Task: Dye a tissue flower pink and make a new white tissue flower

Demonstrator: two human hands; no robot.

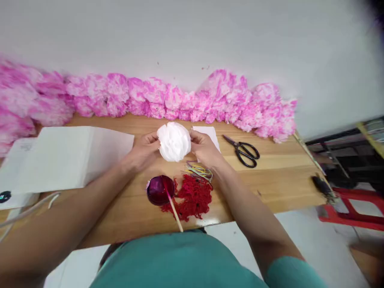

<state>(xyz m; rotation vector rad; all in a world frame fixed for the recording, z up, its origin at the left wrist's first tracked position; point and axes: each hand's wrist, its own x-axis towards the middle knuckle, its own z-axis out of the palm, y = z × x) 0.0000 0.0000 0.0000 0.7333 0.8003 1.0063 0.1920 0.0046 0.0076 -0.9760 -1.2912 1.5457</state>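
A fluffy white tissue-paper flower (174, 141) is held over the wooden table (279, 176) between both my hands. My left hand (144, 150) grips its left side with curled fingers. My right hand (203, 148) pinches its right side. Just below lie coloured rubber bands (199, 171), a red mesh net (193, 196) and a small bowl of dark red dye (160, 190) with a wooden stick (174, 210) resting in it.
A long row of pink-edged paper flowers (156, 98) lines the wall at the back of the table. Black scissors (244, 151) lie to the right. White paper sheets (69, 158) cover the left; another white sheet (207, 134) lies behind my right hand. A red stool (357, 208) stands at the right.
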